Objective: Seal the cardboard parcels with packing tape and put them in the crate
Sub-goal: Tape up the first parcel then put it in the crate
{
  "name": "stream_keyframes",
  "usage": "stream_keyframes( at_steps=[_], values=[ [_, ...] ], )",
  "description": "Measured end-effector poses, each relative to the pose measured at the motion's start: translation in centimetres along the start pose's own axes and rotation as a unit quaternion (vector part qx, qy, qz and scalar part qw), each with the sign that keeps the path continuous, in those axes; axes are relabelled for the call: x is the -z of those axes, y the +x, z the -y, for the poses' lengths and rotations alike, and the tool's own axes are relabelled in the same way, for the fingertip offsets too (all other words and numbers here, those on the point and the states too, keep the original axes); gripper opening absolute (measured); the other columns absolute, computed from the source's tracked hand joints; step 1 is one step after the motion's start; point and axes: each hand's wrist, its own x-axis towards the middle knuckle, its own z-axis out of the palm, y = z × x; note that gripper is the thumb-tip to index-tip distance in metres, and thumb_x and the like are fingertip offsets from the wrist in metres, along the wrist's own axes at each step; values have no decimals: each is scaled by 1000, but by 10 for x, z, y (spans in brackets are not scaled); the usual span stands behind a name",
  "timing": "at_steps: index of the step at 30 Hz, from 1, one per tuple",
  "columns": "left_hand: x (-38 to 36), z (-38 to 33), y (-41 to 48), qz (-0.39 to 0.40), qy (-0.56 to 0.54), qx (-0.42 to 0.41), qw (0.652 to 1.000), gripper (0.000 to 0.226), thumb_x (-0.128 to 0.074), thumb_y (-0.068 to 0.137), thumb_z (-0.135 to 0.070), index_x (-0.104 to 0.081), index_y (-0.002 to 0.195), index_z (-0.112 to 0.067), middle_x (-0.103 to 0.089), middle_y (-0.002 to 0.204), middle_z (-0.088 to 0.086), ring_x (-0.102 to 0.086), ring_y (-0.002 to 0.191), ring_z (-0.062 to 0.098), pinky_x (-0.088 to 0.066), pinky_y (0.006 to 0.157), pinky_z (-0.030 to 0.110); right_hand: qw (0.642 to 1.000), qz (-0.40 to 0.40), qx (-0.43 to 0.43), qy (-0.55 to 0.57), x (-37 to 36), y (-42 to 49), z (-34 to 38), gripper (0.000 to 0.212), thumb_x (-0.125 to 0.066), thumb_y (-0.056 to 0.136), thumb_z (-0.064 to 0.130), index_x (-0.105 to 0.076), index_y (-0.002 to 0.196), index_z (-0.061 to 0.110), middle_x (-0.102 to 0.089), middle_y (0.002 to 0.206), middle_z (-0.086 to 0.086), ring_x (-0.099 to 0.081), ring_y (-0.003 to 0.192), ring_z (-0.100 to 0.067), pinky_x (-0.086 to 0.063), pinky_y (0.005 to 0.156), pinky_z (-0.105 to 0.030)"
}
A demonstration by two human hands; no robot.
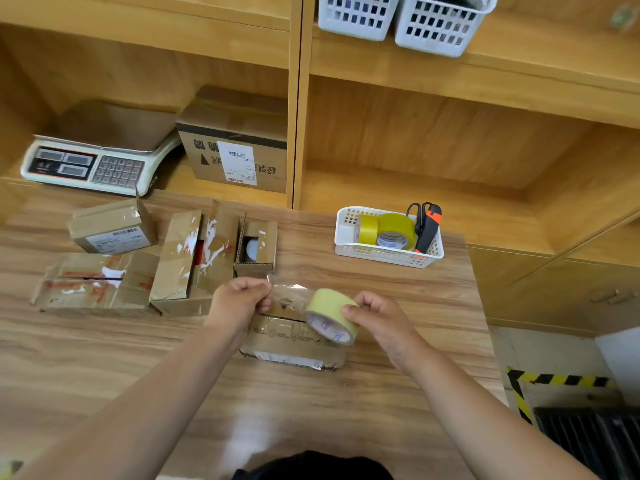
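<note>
A flat cardboard parcel (291, 344) lies on the wooden table (398, 306) in front of me. Above it my right hand (377, 317) grips a yellowish roll of packing tape (330, 315). My left hand (239, 299) pinches the free end of a clear strip of tape (289, 296) stretched from the roll over the parcel. Several more parcels lie to the left: a small open box (258, 247), an open torn one (194, 258), a flat taped one (93, 282) and a labelled one (110, 226). A dark crate (588, 441) is on the floor at lower right.
A white basket (388, 252) holds two tape rolls, scissors and an orange-black cutter at the table's back right. A scale (90, 164) and a labelled carton (235, 150) sit on the shelf behind. White baskets (401, 19) stand on the upper shelf. Hazard tape (561, 379) marks the floor.
</note>
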Motion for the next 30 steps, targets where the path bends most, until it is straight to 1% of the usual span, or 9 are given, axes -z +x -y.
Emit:
stream_keyframes(
  at_steps=[3, 6, 10, 14, 17, 21, 24, 28, 30],
  values=[
    [8, 4, 1, -7, -18, 9, 1000, 6, -65, 88, -6, -67, 86, -1, -61, 62, 7, -54, 53, 11, -48, 53, 18, 999, 18, 10, -45, -6, 3, 2, 24, -65, 87, 16, -53, 67, 20, -45, 62, 7, -38, 60, -6, -30, 57, -23],
    [11, 6, -2, -12, -33, 7, 999, 6, -68, 85, -7, -68, 81, -3, -61, 60, 6, -54, 53, 12, -51, 54, 18, 995, 24, 20, -91, -10, 6, 2, 20, -64, 88, 18, -55, 71, 16, -41, 62, 7, -36, 59, -7, -29, 57, -25],
    [15, 10, -5, -15, -28, -7, 999, 10, -68, 86, -10, -68, 78, -4, -61, 58, 3, -53, 51, 9, -51, 57, 17, 989, 40, 30, -137, -14, 9, 1, 20, -63, 89, 20, -54, 73, 13, -42, 62, 8, -38, 58, -6, -30, 55, -22],
    [16, 13, -4, -32, -16, -12, 999, 9, -69, 85, -9, -69, 77, -4, -63, 59, 4, -54, 54, 12, -51, 64, 24, 986, 41, 10, -160, -17, 10, -3, 24, -62, 90, 24, -54, 75, 6, -44, 63, 8, -40, 59, -6, -33, 59, -26],
    [15, 14, -3, -44, -7, -12, 999, 9, -70, 85, -10, -69, 76, -6, -62, 56, 2, -53, 53, 12, -51, 66, 25, 986, 31, 7, -162, -19, 11, -1, 24, -61, 90, 25, -52, 72, 12, -40, 58, 14, -37, 55, -5, -30, 55, -24],
    [14, 15, -5, -47, 4, -16, 999, 10, -70, 84, -11, -69, 75, -7, -61, 53, -2, -52, 49, 8, -51, 59, 16, 988, 19, 22, -154, -17, 9, 4, 22, -61, 90, 22, -54, 73, 9, -41, 58, 13, -37, 56, -5, -30, 54, -22],
    [9, 19, -7, -50, 7, -7, 999, 12, -71, 84, -15, -68, 75, -8, -61, 54, 1, -52, 48, 8, -48, 59, 19, 989, 12, 27, -147, -13, 7, 7, 23, -61, 90, 18, -52, 69, 13, -39, 56, 14, -36, 55, -4, -28, 51, -22],
    [-4, 23, -13, -58, 1, 6, 998, 12, -71, 85, -16, -67, 77, -7, -61, 57, 3, -52, 51, 11, -47, 54, 16, 986, 1, 31, -164, -7, 7, 4, 27, -62, 87, 16, -49, 63, 18, -39, 54, 15, -36, 53, -3, -29, 52, -22],
    [-11, 26, -16, -67, 3, 10, 998, 14, -71, 84, -17, -68, 76, -6, -62, 58, 3, -53, 54, 12, -45, 58, 19, 981, 5, 38, -190, -5, 8, 3, 28, -63, 86, 18, -50, 62, 21, -41, 55, 14, -38, 52, -2, -31, 51, -21]
  ],
)
